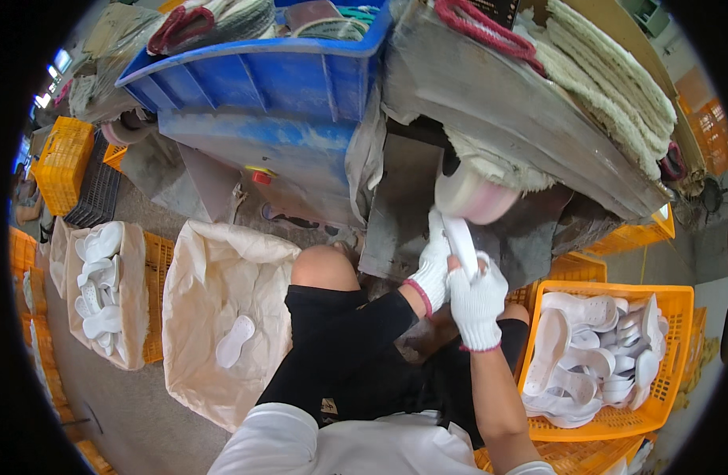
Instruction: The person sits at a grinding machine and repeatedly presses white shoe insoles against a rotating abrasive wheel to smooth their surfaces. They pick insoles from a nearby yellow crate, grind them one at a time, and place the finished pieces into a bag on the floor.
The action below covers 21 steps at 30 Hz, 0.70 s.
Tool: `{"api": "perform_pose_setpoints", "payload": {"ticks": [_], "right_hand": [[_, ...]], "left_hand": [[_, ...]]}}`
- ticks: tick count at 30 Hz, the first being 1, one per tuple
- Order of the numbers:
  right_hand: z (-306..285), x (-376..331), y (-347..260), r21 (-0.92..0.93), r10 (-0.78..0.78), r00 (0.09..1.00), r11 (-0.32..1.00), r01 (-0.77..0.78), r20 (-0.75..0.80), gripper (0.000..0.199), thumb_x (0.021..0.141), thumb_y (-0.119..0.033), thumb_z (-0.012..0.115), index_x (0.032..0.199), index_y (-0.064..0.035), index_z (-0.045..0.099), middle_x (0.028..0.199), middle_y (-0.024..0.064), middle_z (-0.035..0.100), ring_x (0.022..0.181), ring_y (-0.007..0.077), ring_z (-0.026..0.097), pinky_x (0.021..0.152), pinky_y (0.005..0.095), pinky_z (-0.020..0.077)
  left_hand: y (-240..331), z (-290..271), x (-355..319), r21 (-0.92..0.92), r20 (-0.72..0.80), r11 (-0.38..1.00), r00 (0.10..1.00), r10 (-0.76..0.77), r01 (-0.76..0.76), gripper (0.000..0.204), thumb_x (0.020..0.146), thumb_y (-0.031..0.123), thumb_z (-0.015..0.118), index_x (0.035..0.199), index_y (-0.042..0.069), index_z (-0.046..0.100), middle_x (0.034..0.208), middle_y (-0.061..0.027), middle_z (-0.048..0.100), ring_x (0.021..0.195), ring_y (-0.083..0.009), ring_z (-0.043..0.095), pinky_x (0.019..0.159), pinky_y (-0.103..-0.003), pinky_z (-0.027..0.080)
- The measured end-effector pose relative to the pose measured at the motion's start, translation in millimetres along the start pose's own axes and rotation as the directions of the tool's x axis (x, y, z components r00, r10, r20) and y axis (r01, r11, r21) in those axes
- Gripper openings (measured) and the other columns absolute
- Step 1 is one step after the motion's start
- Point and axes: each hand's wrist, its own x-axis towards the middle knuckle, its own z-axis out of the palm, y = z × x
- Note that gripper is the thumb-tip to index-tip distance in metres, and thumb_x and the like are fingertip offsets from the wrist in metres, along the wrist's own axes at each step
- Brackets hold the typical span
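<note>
Presently, the right hand (476, 307) pinches one white sole (460, 244) between bent fingers (485, 264), just below one pale wheel (476, 195). The left hand (434, 266) lies alongside it, fingers together; its grip cannot be confirmed. One loose sole (235, 342) lies in the cloth-lined container (191, 305); one orange crate (671, 348) holds many.

Upward passage from the left hand (435, 265) and right hand (476, 305) is blocked by the pale wheel (476, 196), above which the way is closed by a grey cover (475, 87). Leftward, the bent knee (324, 269) must be cleared; beyond it, the lined container (191, 340) is left open from above. Rightward, open space is found above the orange crate's (685, 305) rim; its interior is obstructed by heaped white pieces (590, 360).
</note>
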Motion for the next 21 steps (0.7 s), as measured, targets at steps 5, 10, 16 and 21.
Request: {"api": "perform_pose_setpoints", "payload": {"ticks": [5, 10, 16, 21], "right_hand": [[-47, -63, 9, 0.442, 0.001, 0.987, 0.894, -0.072, 0.159, 0.02, 0.083, -0.008, 0.081, 0.1, -0.0016, 0.072, 0.092, 0.0133, 0.071, 0.082, 0.0309, 0.069, 0.076, 0.0378, 0.0541], [-79, -118, 22, 0.37, 0.054, 0.944, 0.911, -0.18, 0.326, 0.037, 0.078, -0.008, 0.084, 0.111, -0.0003, 0.072, 0.099, 0.0143, 0.072, 0.09, 0.0334, 0.069, 0.086, 0.0397, 0.0543], [-60, -69, -6, 0.293, -0.028, 0.97, 0.955, -0.046, 0.243, 0.028, 0.081, -0.008, 0.082, 0.104, -0.0001, 0.068, 0.098, 0.0162, 0.07, 0.084, 0.0318, 0.067, 0.078, 0.0387, 0.0538], [-31, -12, -22, 0.067, 0.039, 0.978, 0.996, -0.054, 0.207, 0.018, 0.084, -0.007, 0.078, 0.089, -0.0009, 0.063, 0.083, 0.0128, 0.067, 0.07, 0.0273, 0.066, 0.063, 0.0343, 0.0521]], "left_hand": [[9, 23, -41, 0.073, -0.014, 0.991, 0.994, -0.11, 0.111, 0.105, 0.08, 0.095, 0.045, 0.147, 0.013, 0.047, 0.123, -0.0212, 0.067, 0.08, -0.0351, 0.066, 0.072, -0.05, 0.059], [-10, 3, -69, 0.075, -0.072, 0.974, 0.975, -0.21, 0.215, 0.11, 0.077, 0.099, 0.039, 0.131, 0.004, 0.052, 0.085, -0.012, 0.062, 0.071, -0.0245, 0.064, 0.061, -0.037, 0.056], [10, 14, -35, 0.413, 0.005, 0.905, 0.994, 0.112, -0.104, 0.069, 0.087, 0.074, 0.053, 0.094, 0.007, 0.064, 0.067, -0.0084, 0.057, 0.063, -0.0264, 0.063, 0.058, -0.038, 0.053], [44, 37, -5, 0.712, 0.073, 0.596, 0.883, 0.464, -0.372, 0.026, 0.097, 0.027, 0.06, 0.096, 0.003, 0.067, 0.078, -0.0125, 0.068, 0.073, -0.0272, 0.071, 0.065, -0.04, 0.056]]}}
